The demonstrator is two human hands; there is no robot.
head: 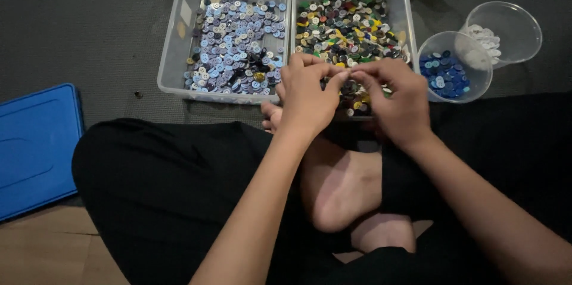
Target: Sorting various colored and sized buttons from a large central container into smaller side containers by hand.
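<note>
At frame centre we note left hand point(307, 97) and right hand point(396, 100) pinched together over the mixed-button bin point(411, 34), whose many buttons remain unsorted; blue cup point(456, 73) partly filled.

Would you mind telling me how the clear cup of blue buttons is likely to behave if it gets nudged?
The clear cup looks thin-walled and light, so it would probably slide or tip easily. The blue buttons only fill its bottom, which may steady it slightly. If tipped, they would likely scatter and roll.
</note>
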